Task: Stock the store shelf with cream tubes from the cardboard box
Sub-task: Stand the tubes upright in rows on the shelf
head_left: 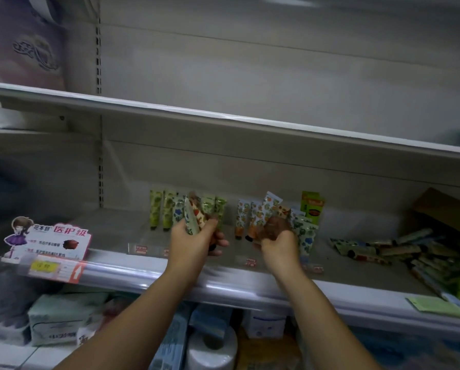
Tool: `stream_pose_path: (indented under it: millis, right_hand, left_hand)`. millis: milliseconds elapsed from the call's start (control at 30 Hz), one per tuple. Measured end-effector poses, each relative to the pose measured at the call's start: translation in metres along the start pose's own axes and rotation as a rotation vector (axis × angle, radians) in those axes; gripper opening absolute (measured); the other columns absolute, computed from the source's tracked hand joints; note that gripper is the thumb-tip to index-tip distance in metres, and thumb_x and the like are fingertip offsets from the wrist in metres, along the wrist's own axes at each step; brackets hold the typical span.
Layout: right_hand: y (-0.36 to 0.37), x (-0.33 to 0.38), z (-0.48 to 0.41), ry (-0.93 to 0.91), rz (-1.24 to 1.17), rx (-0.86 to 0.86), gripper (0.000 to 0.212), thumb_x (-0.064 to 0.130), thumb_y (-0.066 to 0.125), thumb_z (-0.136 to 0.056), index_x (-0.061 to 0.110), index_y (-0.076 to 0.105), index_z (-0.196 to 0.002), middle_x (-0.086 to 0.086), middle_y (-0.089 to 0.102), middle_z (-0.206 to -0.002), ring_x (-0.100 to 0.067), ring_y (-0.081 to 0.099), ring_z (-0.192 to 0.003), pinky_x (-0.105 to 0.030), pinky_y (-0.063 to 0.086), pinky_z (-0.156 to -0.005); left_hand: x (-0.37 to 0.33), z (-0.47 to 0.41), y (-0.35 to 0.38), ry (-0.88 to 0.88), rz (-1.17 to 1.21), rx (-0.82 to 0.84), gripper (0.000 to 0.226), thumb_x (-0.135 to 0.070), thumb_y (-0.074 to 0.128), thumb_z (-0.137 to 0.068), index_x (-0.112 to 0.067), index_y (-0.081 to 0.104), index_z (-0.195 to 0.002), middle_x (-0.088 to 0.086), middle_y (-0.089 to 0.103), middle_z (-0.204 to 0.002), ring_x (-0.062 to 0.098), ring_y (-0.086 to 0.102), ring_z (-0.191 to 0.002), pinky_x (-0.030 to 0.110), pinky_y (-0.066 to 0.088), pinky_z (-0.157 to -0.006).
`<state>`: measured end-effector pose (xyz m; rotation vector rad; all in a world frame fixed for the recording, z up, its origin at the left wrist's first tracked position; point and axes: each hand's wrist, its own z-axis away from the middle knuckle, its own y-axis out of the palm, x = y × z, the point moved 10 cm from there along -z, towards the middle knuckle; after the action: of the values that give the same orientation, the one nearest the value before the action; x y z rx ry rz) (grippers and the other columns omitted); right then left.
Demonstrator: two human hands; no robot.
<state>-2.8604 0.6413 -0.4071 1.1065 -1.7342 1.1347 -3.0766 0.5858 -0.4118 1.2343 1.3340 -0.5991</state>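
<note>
My left hand (194, 240) grips a bunch of patterned cream tubes (193, 213) over the middle shelf (170, 273). My right hand (278, 243) holds another tube (271, 202) with an orange print, its fingers curled round the lower end. Behind my left hand several green tubes (159, 209) stand upright in a row. More upright tubes (243, 214) stand by my right hand, with a blue-green one (307, 236) just right of it. The cardboard box (442, 209) lies at the shelf's right end with a heap of loose tubes (399, 248) spilling from it.
A pink promo card (53, 240) with a cartoon figure clips to the shelf's front edge at left. The upper shelf (223, 116) overhangs the work area. Below, tissue packs (61, 319) and a paper roll (213, 348) fill the lower shelf.
</note>
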Motion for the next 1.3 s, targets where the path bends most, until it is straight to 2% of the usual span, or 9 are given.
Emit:
stream_pose_path:
  millis: [167,233,333,400,533,667,833,967,1300]
  right_hand:
    - [0.008,0.005,-0.019,-0.181,0.081,-0.068,0.013,-0.007,0.063,-0.09,0.003,0.065,-0.098,0.005,0.064,-0.086,-0.01,0.06,-0.08,-0.007,0.043,-0.068]
    - [0.019,-0.001,-0.029,-0.163,0.061,-0.043,0.013,-0.006,0.063,-0.089,0.004,0.067,-0.096,-0.002,0.069,-0.088,-0.013,0.065,-0.083,-0.021,0.051,-0.074]
    - [0.03,-0.008,-0.038,-0.101,0.101,-0.064,0.028,0.002,0.065,-0.087,0.029,0.062,-0.078,-0.002,0.071,-0.088,-0.026,0.068,-0.088,-0.043,0.057,-0.08]
    - [0.034,-0.006,-0.037,-0.086,0.121,-0.067,0.032,0.002,0.063,-0.088,0.03,0.057,-0.075,0.002,0.068,-0.085,-0.026,0.068,-0.089,-0.041,0.056,-0.081]
    - [0.039,-0.012,-0.036,-0.097,0.281,-0.051,0.014,0.011,0.057,-0.094,0.022,0.064,-0.097,0.008,0.061,-0.084,-0.017,0.06,-0.084,-0.026,0.044,-0.072]
    - [0.04,-0.019,-0.035,-0.072,0.374,-0.049,0.016,0.018,0.055,-0.095,0.027,0.064,-0.106,0.003,0.07,-0.098,-0.018,0.059,-0.085,-0.026,0.044,-0.074]
    - [0.039,-0.025,-0.037,-0.011,0.496,-0.046,0.014,0.032,0.053,-0.096,0.028,0.062,-0.107,0.001,0.067,-0.099,-0.024,0.06,-0.085,-0.026,0.04,-0.072]
    - [0.045,-0.031,-0.041,0.018,0.478,-0.033,0.014,0.03,0.055,-0.094,0.035,0.062,-0.105,0.006,0.072,-0.104,-0.023,0.066,-0.094,-0.028,0.048,-0.079]
    - [0.041,-0.028,-0.041,0.041,0.477,-0.044,0.018,0.033,0.057,-0.096,0.035,0.068,-0.109,0.01,0.073,-0.109,-0.02,0.067,-0.098,-0.025,0.044,-0.077]
  left_hand:
    - [0.018,-0.006,-0.004,0.061,-0.083,-0.022,0.011,-0.008,0.066,-0.097,-0.004,0.062,-0.087,0.015,0.07,-0.067,0.029,0.072,-0.057,0.031,0.056,-0.049]
    - [0.02,-0.008,-0.005,0.062,-0.09,-0.024,0.015,-0.009,0.067,-0.097,-0.005,0.062,-0.083,0.011,0.07,-0.064,0.029,0.071,-0.056,0.033,0.055,-0.05]
    - [0.02,-0.01,-0.003,0.055,-0.106,-0.011,0.02,-0.014,0.067,-0.097,-0.003,0.064,-0.08,0.011,0.07,-0.063,0.028,0.07,-0.055,0.034,0.054,-0.051]
    - [0.019,-0.01,-0.004,0.063,-0.118,-0.011,0.025,-0.017,0.067,-0.097,0.001,0.064,-0.08,0.012,0.07,-0.063,0.027,0.07,-0.054,0.035,0.054,-0.048]
    - [0.018,-0.01,-0.008,0.077,-0.117,-0.04,0.026,-0.019,0.068,-0.097,0.002,0.062,-0.083,0.011,0.07,-0.063,0.027,0.07,-0.054,0.035,0.054,-0.045]
    - [0.019,-0.01,-0.008,0.073,-0.117,-0.042,0.023,-0.017,0.067,-0.097,0.002,0.063,-0.084,0.015,0.071,-0.067,0.028,0.07,-0.055,0.033,0.054,-0.046]
    - [0.021,-0.011,-0.009,0.07,-0.132,-0.036,0.024,-0.019,0.067,-0.097,0.001,0.064,-0.085,0.015,0.071,-0.068,0.028,0.072,-0.057,0.038,0.056,-0.049]
    - [0.022,-0.011,-0.01,0.067,-0.111,-0.048,0.021,-0.018,0.068,-0.096,0.0,0.063,-0.086,0.015,0.071,-0.067,0.026,0.071,-0.055,0.035,0.055,-0.048]
    - [0.024,-0.013,-0.012,0.065,-0.091,-0.058,0.017,-0.017,0.068,-0.096,-0.004,0.06,-0.09,0.012,0.071,-0.065,0.027,0.071,-0.055,0.031,0.054,-0.046]
